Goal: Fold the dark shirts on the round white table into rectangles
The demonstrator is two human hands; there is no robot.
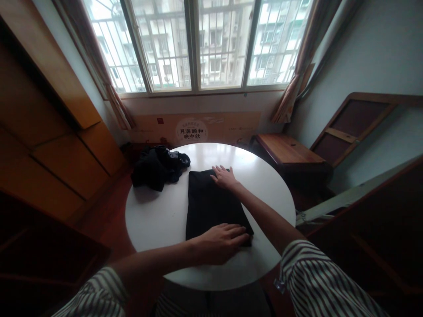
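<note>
Both palms down, apart, left hand (pixel 224 241) on near end, right hand (pixel 224 177) on far right corner of black cloth (pixel 209 204) at middle of table (pixel 155 224), likely keeping it flat, dark heap (pixel 155 167) at far-left edge presumably for room

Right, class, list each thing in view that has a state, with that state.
Black cloth: flat, apparently folded, on the table
Dark clothes: crumpled in a heap
Left hand: open, palm down on the cloth's near end
Right hand: open, palm down at its far end
Curtains: drawn apart
Window: open or shut, unclear
</note>
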